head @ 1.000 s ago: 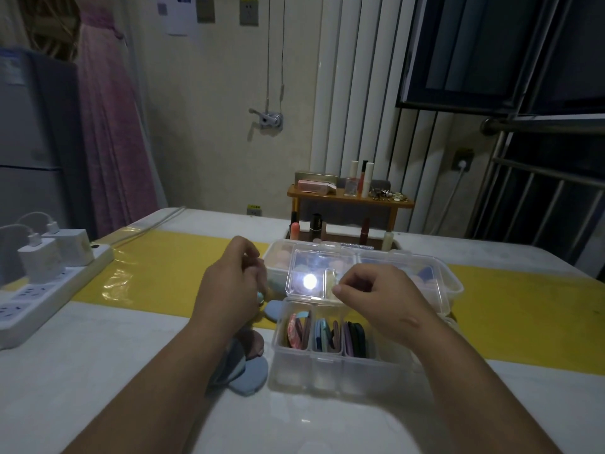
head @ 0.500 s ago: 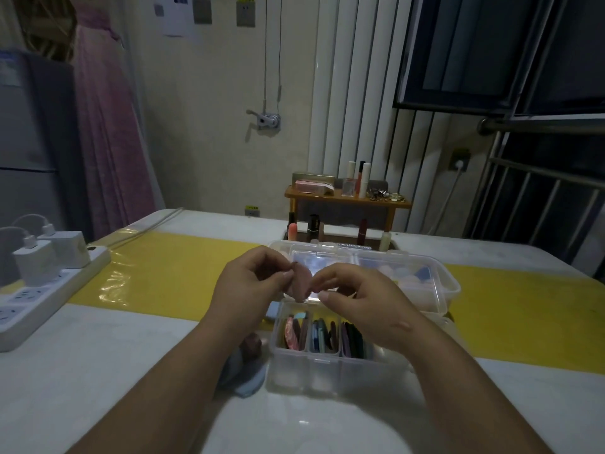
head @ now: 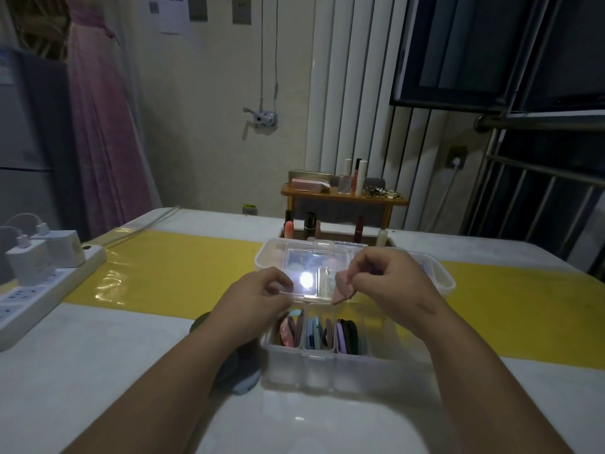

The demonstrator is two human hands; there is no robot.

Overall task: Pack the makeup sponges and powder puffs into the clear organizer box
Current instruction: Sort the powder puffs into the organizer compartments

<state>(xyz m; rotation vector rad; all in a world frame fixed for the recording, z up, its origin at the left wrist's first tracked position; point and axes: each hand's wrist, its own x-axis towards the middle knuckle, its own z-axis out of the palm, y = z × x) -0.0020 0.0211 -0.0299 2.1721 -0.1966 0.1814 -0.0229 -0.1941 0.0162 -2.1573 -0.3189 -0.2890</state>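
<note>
The clear organizer box (head: 327, 358) stands in front of me with its lid (head: 302, 267) raised; a light glares off the lid. Its front compartments hold several flat puffs on edge, pink, blue, purple and black (head: 347, 332). My right hand (head: 393, 283) pinches a pink powder puff (head: 342, 290) just above the box's open compartments. My left hand (head: 258, 296) has curled fingers at the lid's lower left corner and seems to pinch it. Loose puffs lie on the table left of the box, a blue one (head: 242, 383) and a dark one (head: 199, 322), partly under my left forearm.
A second clear box (head: 440, 276) with sponges sits right behind the organizer. Further back stands a small wooden shelf (head: 343, 195) with cosmetics. A white power strip (head: 49, 283) with chargers lies at the left edge. A yellow band (head: 183, 273) crosses the white table.
Both hands were pinching the pink puff together half a second ago. Now only my right hand holds it, shifted right, and my left hand has dropped back to the lid's corner.
</note>
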